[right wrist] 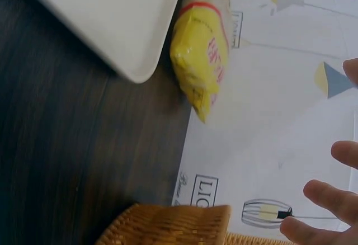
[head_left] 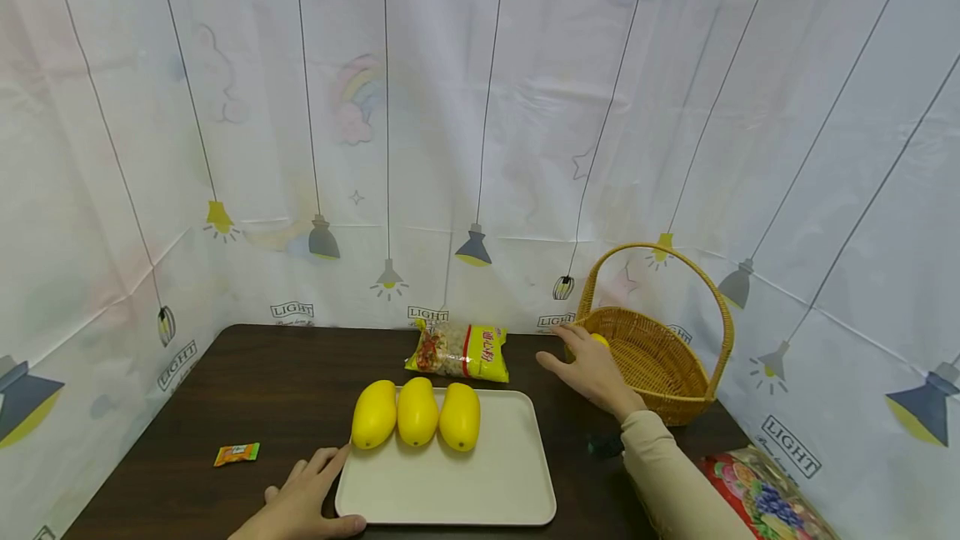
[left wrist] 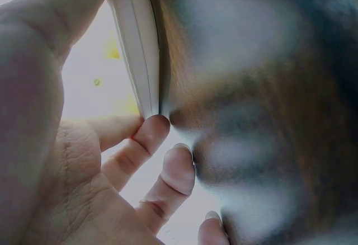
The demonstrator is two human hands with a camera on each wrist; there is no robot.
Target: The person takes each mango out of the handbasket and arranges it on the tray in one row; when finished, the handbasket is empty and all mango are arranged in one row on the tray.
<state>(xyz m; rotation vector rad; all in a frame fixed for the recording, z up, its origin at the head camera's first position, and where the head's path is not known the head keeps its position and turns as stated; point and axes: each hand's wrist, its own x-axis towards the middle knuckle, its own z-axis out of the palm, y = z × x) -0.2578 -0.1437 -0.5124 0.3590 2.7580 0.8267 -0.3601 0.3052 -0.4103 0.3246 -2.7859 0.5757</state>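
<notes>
Three yellow mango-like fruits lie side by side along the back left of a cream tray. My left hand rests at the tray's front left corner, thumb and fingers spread; in the left wrist view fingertips touch its rim. My right hand is over the left side of a wicker basket with a tall handle, fingers extended. Just behind that hand, a yellow thing shows inside the basket, mostly hidden. The right wrist view shows spread fingers holding nothing, above the basket's rim.
Behind the tray lies a yellow and clear food packet. A small orange wrapped snack sits on the dark table at left. Near the right forearm lies a bag printed with fruit. A patterned white curtain hangs behind.
</notes>
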